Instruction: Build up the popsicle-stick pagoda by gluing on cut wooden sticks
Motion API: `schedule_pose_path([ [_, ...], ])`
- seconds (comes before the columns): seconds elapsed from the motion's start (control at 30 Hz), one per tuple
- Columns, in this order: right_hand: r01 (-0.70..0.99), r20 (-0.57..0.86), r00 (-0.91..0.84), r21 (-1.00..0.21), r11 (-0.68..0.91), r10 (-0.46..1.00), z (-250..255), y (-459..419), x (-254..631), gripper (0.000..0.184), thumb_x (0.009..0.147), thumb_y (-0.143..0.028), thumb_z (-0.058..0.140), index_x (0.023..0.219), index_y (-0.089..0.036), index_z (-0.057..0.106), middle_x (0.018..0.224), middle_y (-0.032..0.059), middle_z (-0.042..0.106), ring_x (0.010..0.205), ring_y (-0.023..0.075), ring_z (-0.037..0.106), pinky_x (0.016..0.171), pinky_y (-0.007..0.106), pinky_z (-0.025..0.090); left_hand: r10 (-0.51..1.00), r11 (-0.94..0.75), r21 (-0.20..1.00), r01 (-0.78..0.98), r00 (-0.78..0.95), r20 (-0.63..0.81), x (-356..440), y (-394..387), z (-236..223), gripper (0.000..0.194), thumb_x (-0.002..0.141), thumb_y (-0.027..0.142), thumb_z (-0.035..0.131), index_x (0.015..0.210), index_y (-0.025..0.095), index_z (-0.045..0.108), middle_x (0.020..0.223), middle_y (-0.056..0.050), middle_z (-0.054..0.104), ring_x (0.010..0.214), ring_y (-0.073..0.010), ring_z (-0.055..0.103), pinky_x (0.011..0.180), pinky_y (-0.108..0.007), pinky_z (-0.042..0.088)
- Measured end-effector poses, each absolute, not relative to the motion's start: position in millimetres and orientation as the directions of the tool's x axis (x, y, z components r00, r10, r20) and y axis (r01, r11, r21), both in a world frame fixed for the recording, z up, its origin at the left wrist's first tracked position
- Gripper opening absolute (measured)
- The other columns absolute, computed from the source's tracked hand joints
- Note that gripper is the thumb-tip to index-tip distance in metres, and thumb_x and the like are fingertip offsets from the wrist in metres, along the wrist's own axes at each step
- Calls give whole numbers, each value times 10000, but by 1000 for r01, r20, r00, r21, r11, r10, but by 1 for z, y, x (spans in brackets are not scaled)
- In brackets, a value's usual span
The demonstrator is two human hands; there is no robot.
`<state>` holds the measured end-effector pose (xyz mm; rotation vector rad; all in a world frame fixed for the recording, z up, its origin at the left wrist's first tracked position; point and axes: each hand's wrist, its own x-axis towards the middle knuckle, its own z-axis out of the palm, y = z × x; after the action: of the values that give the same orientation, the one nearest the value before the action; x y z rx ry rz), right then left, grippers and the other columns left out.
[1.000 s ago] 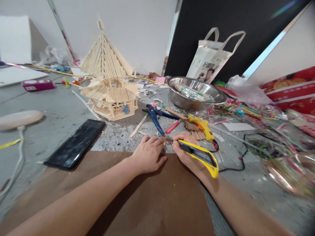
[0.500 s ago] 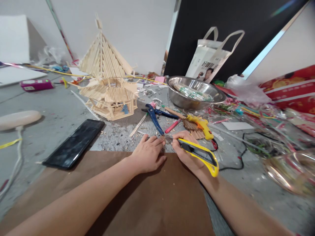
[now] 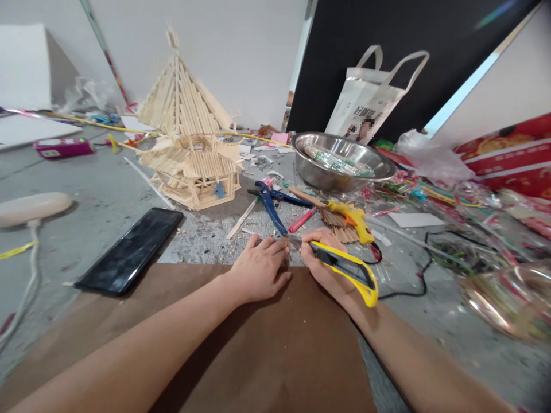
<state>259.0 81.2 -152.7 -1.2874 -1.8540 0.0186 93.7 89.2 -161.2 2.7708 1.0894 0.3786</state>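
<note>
My right hand (image 3: pixel 322 261) is wrapped round a yellow and black utility knife (image 3: pixel 346 267). Its handle slants toward me, and the blade points left at the fingertips of my left hand (image 3: pixel 260 269). That left hand rests palm down over the far edge of a brown sheet (image 3: pixel 275 355), fingers bent and pressed down. Whatever lies under those fingertips is hidden. Just beyond both hands are blue-handled pliers (image 3: pixel 270 207), a pink-red marker (image 3: pixel 302 220) and a yellow glue gun (image 3: pixel 356 222).
A pavilion model of wooden sticks (image 3: pixel 185 115) stands at the back left. A black phone (image 3: pixel 131 249) lies left of my hands. Behind the tools sits a steel bowl (image 3: pixel 327 176) holding green-and-clear sticks. Scraps, a black cable (image 3: pixel 424 281) and a clear plastic container (image 3: pixel 508 304) crowd the right.
The knife's handle end has shifted slightly to the left and away from me. My left hand stays in place.
</note>
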Motion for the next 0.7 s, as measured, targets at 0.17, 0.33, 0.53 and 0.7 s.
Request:
schedule_pose_path([
  [0.17, 767, 621, -122, -436, 471, 774, -152, 79, 258, 91, 711, -136, 458, 709, -223, 480, 702, 4, 556, 693, 140, 546, 692, 290, 444, 689, -724, 218, 654, 704, 174, 94, 89, -162, 450, 808, 421, 368, 1172, 169, 456, 1233, -83, 482, 1087, -259, 417, 925, -465, 216],
  [0.33, 762, 636, -159, -407, 503, 755, -159, 80, 261, 99, 700, -140, 465, 733, -233, 477, 709, -6, 561, 702, 140, 548, 686, 287, 447, 687, -726, 221, 651, 705, 178, 94, 90, -163, 441, 804, 424, 372, 1152, 171, 468, 1244, -90, 475, 1091, -261, 413, 926, -471, 215],
  [0.53, 770, 638, -201, -366, 522, 743, -168, 83, 265, 93, 706, -156, 484, 763, -229, 487, 767, -1, 559, 704, 128, 556, 679, 279, 446, 687, -725, 225, 651, 704, 181, 94, 89, -161, 422, 804, 417, 377, 1129, 167, 480, 1231, -87, 484, 1080, -258, 424, 924, -474, 221],
  [0.7, 763, 650, -188, -375, 526, 736, -166, 82, 265, 99, 705, -149, 480, 758, -232, 487, 756, -4, 562, 716, 128, 552, 684, 277, 444, 690, -721, 227, 654, 705, 161, 93, 89, -160, 416, 803, 421, 377, 1113, 168, 490, 1241, -87, 471, 1105, -264, 410, 930, -480, 225],
])
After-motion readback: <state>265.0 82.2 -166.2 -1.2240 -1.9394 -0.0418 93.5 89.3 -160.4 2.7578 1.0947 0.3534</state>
